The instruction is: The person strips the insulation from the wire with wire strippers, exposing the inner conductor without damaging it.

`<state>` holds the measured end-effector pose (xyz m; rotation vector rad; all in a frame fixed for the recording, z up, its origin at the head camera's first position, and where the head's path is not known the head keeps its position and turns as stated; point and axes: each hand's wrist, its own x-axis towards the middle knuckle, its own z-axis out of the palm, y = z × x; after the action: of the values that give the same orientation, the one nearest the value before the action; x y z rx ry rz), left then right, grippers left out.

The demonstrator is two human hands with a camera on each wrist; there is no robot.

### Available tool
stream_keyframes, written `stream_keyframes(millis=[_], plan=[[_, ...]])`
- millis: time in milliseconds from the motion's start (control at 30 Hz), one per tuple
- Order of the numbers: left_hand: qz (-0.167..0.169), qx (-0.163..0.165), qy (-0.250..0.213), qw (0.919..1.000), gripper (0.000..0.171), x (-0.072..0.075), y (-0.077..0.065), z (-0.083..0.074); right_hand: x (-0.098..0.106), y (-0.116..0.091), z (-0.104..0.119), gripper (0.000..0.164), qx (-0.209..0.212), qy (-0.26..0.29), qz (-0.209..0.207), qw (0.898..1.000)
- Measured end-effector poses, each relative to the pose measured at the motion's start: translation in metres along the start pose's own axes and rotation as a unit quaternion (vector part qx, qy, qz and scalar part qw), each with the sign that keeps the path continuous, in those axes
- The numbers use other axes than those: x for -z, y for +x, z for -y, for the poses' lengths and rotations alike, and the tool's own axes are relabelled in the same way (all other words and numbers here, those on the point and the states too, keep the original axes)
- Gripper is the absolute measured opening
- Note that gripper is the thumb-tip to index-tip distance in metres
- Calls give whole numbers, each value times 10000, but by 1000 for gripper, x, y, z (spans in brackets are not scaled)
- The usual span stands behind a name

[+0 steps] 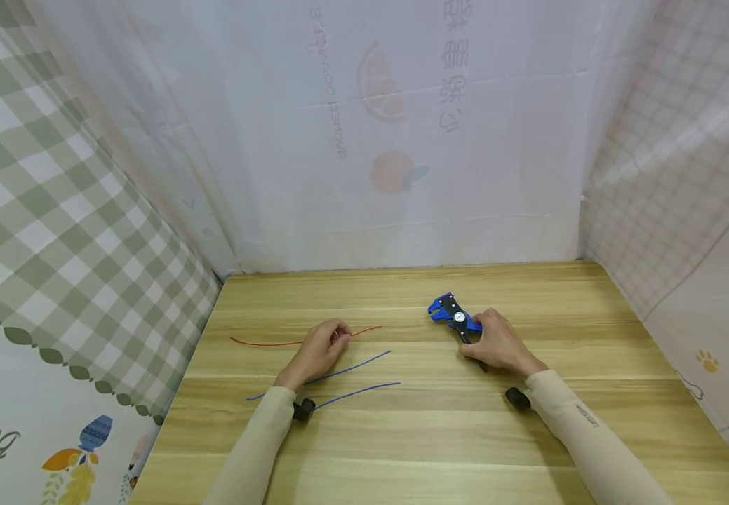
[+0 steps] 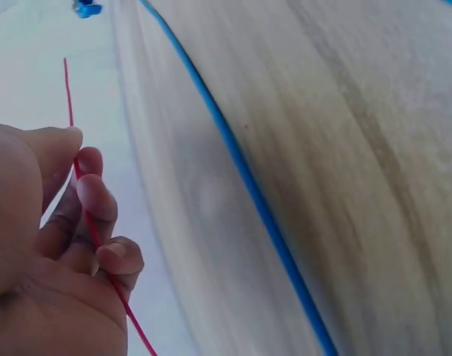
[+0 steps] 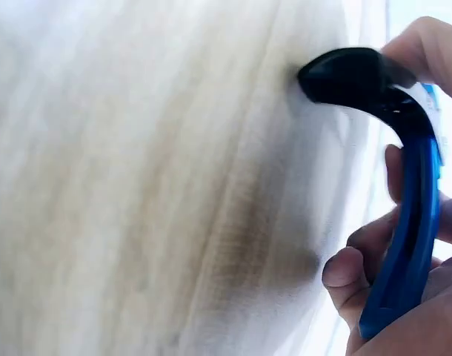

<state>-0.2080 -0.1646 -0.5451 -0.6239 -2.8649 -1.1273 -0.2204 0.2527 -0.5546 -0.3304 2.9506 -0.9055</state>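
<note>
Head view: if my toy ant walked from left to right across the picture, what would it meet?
Green checked wall → left hand → blue-and-black tool → right hand → orange paw prints

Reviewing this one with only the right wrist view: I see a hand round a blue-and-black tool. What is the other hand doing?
Observer: The left hand pinches a red wire.
Operator: Any other wires out of my view?
Observer: Two blue wires lie on the table, nearer the person than the red one.
Operator: Which way does the tool's head point?
Observer: In the head view, the blue-and-black tool points away from the person, toward the left.
</note>
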Motion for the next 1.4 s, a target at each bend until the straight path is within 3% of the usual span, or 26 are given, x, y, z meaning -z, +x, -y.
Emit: stream_keyframes(millis=[267,433,700,1067,1233,1400], plan=[[-557,-395,-167,9975,6,5,-2,-14,10,-12,3,43,-51,481,-356,9982],[-1005,-856,-78,9912,4,8,-2,-22,18,-22,10,36,-254,901,-342,9950],[-1481,-1253,-30,9810,4,15,-5,-40,28,-35,27,35,-237,1369,-352,9897],[-2000,-1855,61,9621,6,30,-9,-73,42,-54,50,45,-228,2358,184,9714],[-2231,-2120,80,9514,7,35,-12,-87,50,-64,62,40,-226,2516,313,9671],[-2316,-2275,55,9458,7,41,-16,-101,54,-73,72,33,-105,2718,404,9614]])
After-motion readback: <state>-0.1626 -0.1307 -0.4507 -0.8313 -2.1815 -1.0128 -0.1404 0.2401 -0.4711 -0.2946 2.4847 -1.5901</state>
